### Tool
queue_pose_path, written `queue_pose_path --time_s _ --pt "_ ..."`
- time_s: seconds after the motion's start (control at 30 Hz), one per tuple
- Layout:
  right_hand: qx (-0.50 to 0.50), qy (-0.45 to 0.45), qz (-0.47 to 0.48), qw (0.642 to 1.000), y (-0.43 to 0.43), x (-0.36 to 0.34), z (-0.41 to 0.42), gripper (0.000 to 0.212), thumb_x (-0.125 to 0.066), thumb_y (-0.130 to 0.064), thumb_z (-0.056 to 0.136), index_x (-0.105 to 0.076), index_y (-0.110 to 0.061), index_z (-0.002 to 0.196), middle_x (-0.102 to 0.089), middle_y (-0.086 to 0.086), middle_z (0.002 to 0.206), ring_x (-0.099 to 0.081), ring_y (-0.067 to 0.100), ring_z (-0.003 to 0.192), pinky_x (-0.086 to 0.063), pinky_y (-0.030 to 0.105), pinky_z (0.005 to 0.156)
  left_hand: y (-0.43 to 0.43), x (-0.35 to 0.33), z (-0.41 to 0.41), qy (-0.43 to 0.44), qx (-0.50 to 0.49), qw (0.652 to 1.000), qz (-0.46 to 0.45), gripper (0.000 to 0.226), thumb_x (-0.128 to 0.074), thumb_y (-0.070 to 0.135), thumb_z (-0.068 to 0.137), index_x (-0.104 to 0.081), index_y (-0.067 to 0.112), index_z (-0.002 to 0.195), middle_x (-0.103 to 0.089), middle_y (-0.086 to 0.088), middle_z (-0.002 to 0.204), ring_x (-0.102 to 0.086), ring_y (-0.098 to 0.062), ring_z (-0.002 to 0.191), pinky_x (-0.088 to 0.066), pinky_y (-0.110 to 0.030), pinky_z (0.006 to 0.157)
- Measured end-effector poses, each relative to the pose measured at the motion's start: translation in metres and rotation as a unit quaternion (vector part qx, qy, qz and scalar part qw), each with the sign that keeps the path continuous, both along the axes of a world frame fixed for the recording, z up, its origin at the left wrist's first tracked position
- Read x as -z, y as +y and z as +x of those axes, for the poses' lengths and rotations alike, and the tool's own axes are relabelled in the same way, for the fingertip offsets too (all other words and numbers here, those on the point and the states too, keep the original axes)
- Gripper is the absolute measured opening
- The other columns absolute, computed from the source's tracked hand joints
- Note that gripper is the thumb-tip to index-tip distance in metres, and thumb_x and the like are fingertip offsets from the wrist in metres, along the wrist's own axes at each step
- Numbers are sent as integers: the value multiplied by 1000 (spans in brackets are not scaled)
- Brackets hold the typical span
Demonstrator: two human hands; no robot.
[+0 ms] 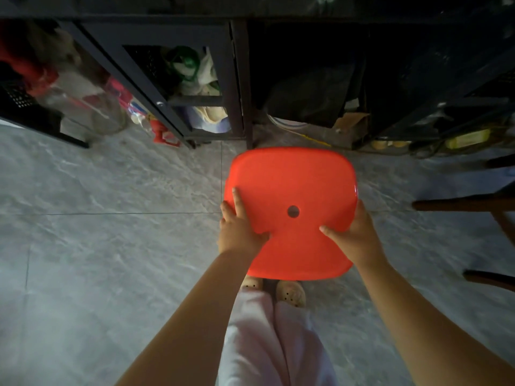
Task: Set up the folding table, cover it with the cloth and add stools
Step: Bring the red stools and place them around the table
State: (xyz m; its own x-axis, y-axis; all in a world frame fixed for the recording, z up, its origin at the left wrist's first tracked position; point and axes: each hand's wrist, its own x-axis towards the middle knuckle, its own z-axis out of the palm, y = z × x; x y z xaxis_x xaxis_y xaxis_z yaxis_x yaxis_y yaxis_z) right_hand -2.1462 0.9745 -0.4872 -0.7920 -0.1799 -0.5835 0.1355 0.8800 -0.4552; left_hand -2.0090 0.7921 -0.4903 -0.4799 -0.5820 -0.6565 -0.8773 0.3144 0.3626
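Observation:
A red plastic stool (pixel 292 185) with a small round hole in its square seat fills the middle of the view, seen from straight above. My left hand (pixel 239 229) grips its left edge, thumb on the seat. My right hand (pixel 354 235) grips the right edge the same way. The stool's legs are hidden under the seat, so I cannot tell whether it stands on the floor. No folding table or cloth is in sight.
A black metal shelf rack (pixel 211 79) packed with bottles and bags runs along the far side. Dark wooden furniture legs (pixel 462 204) stick in from the right. Grey tiled floor (pixel 111 246) spreads to the left and below. My feet (pixel 289 293) are under the stool's near edge.

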Motion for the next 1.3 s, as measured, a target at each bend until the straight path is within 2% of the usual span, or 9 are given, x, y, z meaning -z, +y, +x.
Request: queue_pose_path --time_s 0.03,0.13,0.2,0.27,0.37,0.53,0.67,0.93,1.3 --pt "-5 0 -8 1000 -1 -4 0 104 -78 -54 50 -37 -14 137 -55 11 128 -56 26 117 -46 45 98 0 -2 0 5 -6 1000 1 129 -82 38 65 16 23 148 -11 -19 150 -35 -41 130 -36 -44 102" --pt "1 -11 -25 1000 -9 -27 8 79 -85 -31 62 -45 -16 129 -61 6 122 -60 23 110 -48 40 94 -4 -16 8 -4 -24 1000 11 131 -84 33 63 16 23 148 -12 -19 151 -41 -43 126 -39 -45 100" --pt "-9 -2 -29 1000 -12 -45 17 73 -83 -32 64 -48 -21 126 -63 2 119 -61 20 107 -48 38 92 -6 -37 23 -6 -47 999 12 132 -85 32 62 15 24 148 -12 -19 152 -43 -42 125 -39 -43 99" --pt "-24 13 -25 999 -18 -75 30 77 -80 -45 57 -49 -24 124 -65 0 116 -63 21 104 -50 39 90 -6 -68 42 -6 -67 998 7 132 -85 33 61 13 24 149 -16 -16 151 -45 -39 124 -40 -43 96" --pt "-75 26 -20 997 -29 -121 53 98 -73 -60 47 -44 -20 131 -62 7 120 -61 26 108 -50 43 91 -6 -124 82 -9 -100 995 -1 133 -86 34 61 14 23 149 -15 -17 152 -45 -38 126 -39 -43 98" --pt "-180 56 -49 981 -57 -218 109 109 -84 -44 57 -29 -9 145 -45 20 137 -44 34 126 -38 43 105 1 -228 165 8 -185 982 -30 133 -85 35 59 12 22 149 -24 -16 146 -48 -38 121 -42 -43 92" --pt "-282 88 -64 953 -78 -291 174 109 -83 -38 65 -21 -9 149 -36 20 142 -31 34 132 -28 37 106 15 -297 248 17 -264 962 -68 130 -83 36 60 11 24 149 -31 -13 140 -54 -37 113 -44 -41 84" --pt "-462 107 -142 869 -118 -364 369 110 -83 -39 64 -20 -10 149 -37 18 139 -30 34 130 -29 39 105 61 -373 460 17 -446 884 -136 129 -82 39 61 11 23 150 -30 -15 144 -51 -37 117 -44 -41 87" --pt "-650 69 -180 735 -102 -403 742 111 -85 -38 63 -20 -7 148 -38 21 137 -31 37 130 -27 38 105 189 -421 802 -12 -646 746 -164 134 -83 48 58 12 24 150 -24 -19 150 -49 -36 122 -44 -40 92"
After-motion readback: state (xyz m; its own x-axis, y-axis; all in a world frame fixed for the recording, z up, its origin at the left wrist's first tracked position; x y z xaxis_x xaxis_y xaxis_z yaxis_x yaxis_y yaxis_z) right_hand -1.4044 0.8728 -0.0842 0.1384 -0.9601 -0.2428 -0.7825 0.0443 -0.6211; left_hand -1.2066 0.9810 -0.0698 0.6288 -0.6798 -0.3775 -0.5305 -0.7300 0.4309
